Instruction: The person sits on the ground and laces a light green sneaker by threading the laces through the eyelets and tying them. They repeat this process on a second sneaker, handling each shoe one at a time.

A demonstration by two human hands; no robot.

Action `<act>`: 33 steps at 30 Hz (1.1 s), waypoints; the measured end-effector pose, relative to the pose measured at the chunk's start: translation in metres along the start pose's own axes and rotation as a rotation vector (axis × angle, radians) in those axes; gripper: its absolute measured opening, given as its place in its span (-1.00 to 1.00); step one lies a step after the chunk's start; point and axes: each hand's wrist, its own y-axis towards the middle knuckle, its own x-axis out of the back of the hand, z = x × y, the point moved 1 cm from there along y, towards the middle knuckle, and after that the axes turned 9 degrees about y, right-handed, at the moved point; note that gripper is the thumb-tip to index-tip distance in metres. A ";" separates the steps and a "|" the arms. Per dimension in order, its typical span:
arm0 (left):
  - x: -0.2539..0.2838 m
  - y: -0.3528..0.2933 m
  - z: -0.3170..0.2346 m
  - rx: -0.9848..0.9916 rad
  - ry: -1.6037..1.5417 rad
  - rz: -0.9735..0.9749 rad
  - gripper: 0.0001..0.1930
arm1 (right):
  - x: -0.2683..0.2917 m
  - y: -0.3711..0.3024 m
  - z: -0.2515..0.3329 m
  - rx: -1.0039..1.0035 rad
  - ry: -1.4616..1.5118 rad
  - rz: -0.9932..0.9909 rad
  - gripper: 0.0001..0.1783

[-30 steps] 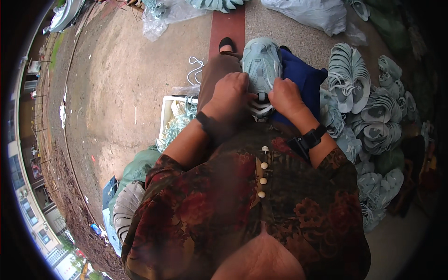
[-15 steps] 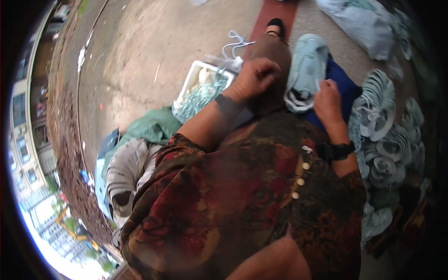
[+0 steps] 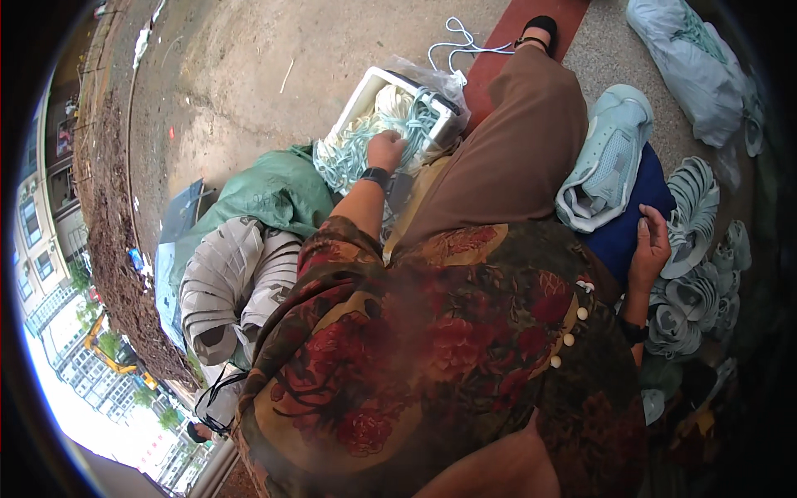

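Observation:
My left hand (image 3: 387,152) reaches into a white foam box (image 3: 365,87) heaped with pale green and cream shoelaces (image 3: 353,158). Its fingers are curled among the laces; the fingertips are partly hidden. A pale mint sneaker (image 3: 610,153) lies on a dark blue cloth (image 3: 639,203) beside my right leg, its opening facing me. My right hand (image 3: 650,245) is just right of the cloth, apart from the shoe. Its fingers are loosely bent and spread, with nothing seen in them.
Stacks of mint shoe uppers (image 3: 693,216) stand on the right, below a white plastic bag (image 3: 685,70). On the left are grey shoe uppers (image 3: 217,286) and a green sack (image 3: 266,191). A white cord (image 3: 455,41) lies on the ground past the box.
My left hand has gone from above my leg down to the laces in the box. My right hand has let go of the sneaker's edge and drawn back. The view has shifted.

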 end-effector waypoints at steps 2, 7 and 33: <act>0.002 0.000 -0.016 0.033 0.080 -0.005 -0.77 | -0.003 0.003 -0.002 -0.005 -0.031 -0.008 -0.77; 0.002 0.013 -0.025 0.001 0.393 0.152 -0.81 | -0.004 0.007 -0.005 -0.028 -0.061 -0.014 -0.78; 0.054 -0.010 -0.008 -0.043 0.029 0.102 -0.74 | 0.013 0.013 0.005 -0.006 -0.182 0.232 -0.76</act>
